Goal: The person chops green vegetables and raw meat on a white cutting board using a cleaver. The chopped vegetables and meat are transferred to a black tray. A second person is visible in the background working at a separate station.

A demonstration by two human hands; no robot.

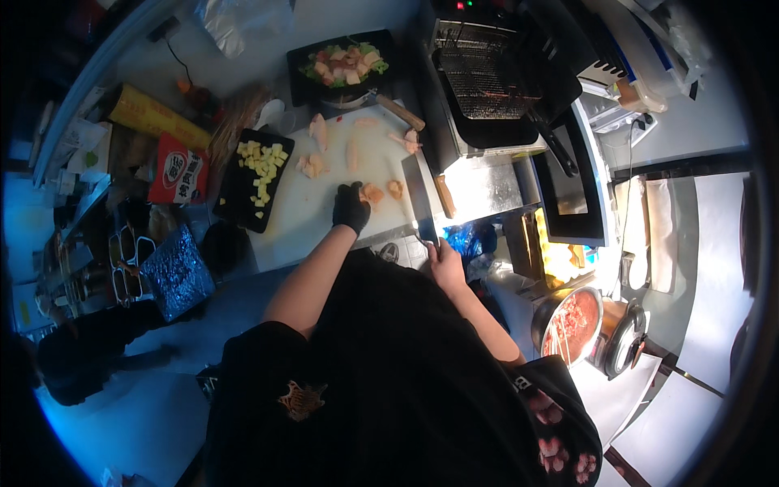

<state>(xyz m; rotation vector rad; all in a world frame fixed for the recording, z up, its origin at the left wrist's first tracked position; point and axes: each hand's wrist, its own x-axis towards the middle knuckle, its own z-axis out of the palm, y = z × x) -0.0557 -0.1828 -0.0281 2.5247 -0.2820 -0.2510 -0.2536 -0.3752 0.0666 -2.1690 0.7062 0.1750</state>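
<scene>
A black glove covers my left hand (351, 207), which rests on a white cutting board (286, 213) against a piece of raw meat (370, 195); whether the fingers grip it I cannot tell. My bare right hand (446, 266) holds a cleaver-like kitchen knife (421, 193) by its handle, the wide blade lying along the board's right edge. Another small meat piece (395, 189) is between the first one and the blade. Several more pale pieces, such as one raw strip (352, 154), lie farther back on the board. Left of them stands a black tray (240, 210) with yellow cubes.
A black plate (298, 88) of salad and a wooden-handled utensil (400, 112) are behind the board. At the right are a grill (487, 79) and a steel bowl (538, 322) of red food. A red packet (178, 170) is at the left; a person in dark clothes (85, 356) is beyond.
</scene>
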